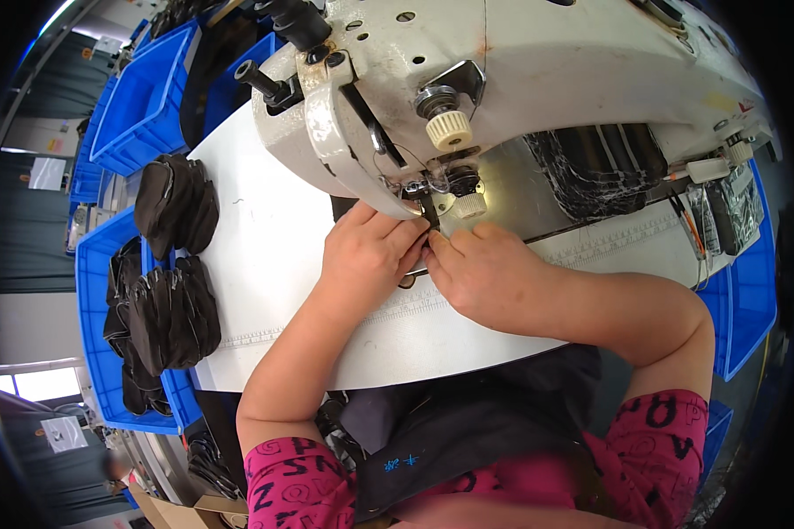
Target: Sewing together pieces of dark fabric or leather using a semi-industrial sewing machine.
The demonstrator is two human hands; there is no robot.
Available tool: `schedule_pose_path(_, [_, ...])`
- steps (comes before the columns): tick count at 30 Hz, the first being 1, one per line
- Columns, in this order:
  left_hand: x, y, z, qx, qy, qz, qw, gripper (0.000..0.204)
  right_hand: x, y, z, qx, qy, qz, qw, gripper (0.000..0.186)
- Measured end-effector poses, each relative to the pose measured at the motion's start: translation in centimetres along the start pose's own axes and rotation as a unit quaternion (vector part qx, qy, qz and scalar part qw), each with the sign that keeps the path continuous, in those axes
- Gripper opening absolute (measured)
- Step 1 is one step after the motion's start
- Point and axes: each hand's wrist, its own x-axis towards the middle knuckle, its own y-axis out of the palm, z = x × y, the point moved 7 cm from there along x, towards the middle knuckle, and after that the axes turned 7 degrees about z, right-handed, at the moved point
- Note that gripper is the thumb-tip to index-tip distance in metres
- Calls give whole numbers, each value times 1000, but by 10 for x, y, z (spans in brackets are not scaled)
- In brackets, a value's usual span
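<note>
On my feed, the left hand (366, 251) and right hand (481, 273) look pinched nearly closed on a dark piece (429, 238) beneath the sewing machine (388, 79)'s head, so I judge sudden feeding could drag them in.

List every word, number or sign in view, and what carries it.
Described, not copied:
Apron: small blue characters.
Sleeves: large dark letters.
Ruler: fine markings, too small to read.
Wall sheets: too blurred to read.
Machine: red mark, unclear.
</note>
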Motion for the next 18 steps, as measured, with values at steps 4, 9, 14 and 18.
schedule_pose_path(4, [-1, 0, -3, -15, -30, 29, 999, 26, 0, -1, 0, -9, -1, -59, 998, 31])
schedule_pose_path(9, [3, -4, -6, 8, -11, 22, 1000, 32, -1, -7, 0, -23, -6, -108, 994, 23])
schedule_pose_path(14, [6, -3, -8, -17, 0, 78, 997, 38, 1, -1, 0, 28, -6, -25, 999, 36])
schedule_pose_path(18, [2, 0, -5, -12, -13, 99, 995, 39, 1, -2, -1, 23, -1, -28, 999, 35])
